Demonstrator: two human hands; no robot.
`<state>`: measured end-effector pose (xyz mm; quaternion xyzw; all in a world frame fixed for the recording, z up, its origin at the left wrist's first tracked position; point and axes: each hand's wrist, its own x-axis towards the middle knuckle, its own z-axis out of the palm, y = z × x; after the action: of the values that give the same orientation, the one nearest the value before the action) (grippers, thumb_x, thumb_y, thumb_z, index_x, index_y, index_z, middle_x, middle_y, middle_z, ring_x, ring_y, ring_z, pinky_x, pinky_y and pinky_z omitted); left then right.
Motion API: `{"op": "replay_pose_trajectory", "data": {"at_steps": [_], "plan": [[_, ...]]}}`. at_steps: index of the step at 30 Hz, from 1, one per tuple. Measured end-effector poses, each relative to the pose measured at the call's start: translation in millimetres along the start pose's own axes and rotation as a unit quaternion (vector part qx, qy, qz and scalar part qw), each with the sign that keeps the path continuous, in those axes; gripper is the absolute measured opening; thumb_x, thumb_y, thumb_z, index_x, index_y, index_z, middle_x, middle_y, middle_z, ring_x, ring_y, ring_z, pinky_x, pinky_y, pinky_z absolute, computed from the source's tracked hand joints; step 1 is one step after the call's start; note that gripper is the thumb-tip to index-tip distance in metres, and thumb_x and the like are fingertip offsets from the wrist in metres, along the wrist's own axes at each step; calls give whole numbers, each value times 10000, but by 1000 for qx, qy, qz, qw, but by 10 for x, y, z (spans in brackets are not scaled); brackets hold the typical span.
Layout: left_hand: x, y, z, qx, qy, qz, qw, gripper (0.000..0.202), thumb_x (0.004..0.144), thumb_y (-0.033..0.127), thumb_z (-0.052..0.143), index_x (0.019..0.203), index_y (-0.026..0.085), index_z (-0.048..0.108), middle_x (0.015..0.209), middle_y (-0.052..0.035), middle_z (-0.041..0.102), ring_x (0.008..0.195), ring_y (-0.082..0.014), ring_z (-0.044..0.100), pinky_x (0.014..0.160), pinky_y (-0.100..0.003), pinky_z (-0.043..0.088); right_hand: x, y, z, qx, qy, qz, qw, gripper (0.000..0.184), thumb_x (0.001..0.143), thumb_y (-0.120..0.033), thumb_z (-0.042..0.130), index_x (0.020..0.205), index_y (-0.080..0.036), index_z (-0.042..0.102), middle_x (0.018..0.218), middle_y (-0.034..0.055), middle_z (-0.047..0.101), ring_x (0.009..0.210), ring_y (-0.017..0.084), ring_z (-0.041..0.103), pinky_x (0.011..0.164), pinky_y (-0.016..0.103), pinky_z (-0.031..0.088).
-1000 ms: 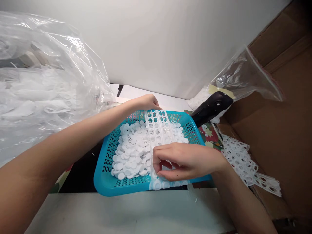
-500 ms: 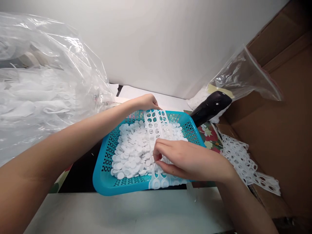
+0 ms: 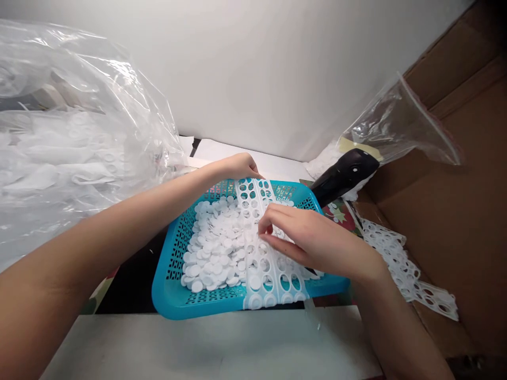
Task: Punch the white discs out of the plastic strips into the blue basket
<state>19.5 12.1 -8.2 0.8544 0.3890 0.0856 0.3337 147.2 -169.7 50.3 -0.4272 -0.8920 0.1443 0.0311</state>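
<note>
A blue plastic basket holds a heap of small white round discs. A white punched strip with rows of holes lies lengthwise across the basket, over both rims. My left hand pins the strip's far end at the back rim, fingers curled down on it. My right hand rests on the middle of the strip, fingers bent and fingertips pressing on it near the discs.
A large clear plastic bag of white material fills the left. A black handled tool lies past the basket's right corner, under a smaller clear bag. Emptied punched strips lie in a cardboard box on the right.
My right hand has slid along the strip from the near rim toward the middle of the basket. Empty holes now show in the near part of the strip. The left hand stayed put.
</note>
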Motion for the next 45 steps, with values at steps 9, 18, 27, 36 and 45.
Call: {"op": "replay_pose_trajectory", "data": {"at_steps": [9, 18, 27, 36, 45], "plan": [[-7, -3, -8, -15, 2, -1, 1000, 349, 598, 435, 600, 741, 123, 668, 584, -35, 572, 540, -109, 438, 553, -261, 296, -104, -158, 29, 74, -93, -92, 989, 151, 765, -238, 512, 900, -173, 521, 887, 30, 537, 714, 126, 500, 622, 242, 379], [-3, -5, 0, -11, 0, -1, 1000, 377, 600, 458, 590, 741, 116, 660, 615, -46, 583, 524, -100, 425, 524, -251, 295, -26, -117, 69, -41, -29, -51, 997, 145, 828, -157, 384, 794, -154, 525, 802, 25, 518, 659, 102, 473, 570, 220, 326], [13, -22, 1, 7, 4, 8, 1000, 397, 596, 471, 572, 753, 117, 662, 590, -32, 550, 514, -93, 405, 522, -247, 290, 82, 113, 138, -161, 67, 51, 983, 145, 835, -163, 384, 786, -151, 520, 820, 33, 539, 613, 104, 447, 506, 229, 247], [12, -20, -2, 11, 8, 9, 1000, 402, 591, 487, 566, 720, 114, 641, 579, -19, 524, 499, -82, 385, 500, -236, 278, -3, 59, 26, -47, 77, 36, 995, 141, 842, -160, 392, 915, -199, 506, 901, -6, 540, 661, 97, 462, 566, 225, 311], [-14, 14, -6, 4, 9, 3, 1000, 358, 609, 442, 577, 716, 107, 644, 558, -22, 540, 506, -92, 402, 512, -243, 276, -146, -28, -82, -51, 30, 52, 997, 122, 844, -212, 404, 916, -216, 503, 908, -10, 550, 621, 100, 468, 512, 224, 299]]}}
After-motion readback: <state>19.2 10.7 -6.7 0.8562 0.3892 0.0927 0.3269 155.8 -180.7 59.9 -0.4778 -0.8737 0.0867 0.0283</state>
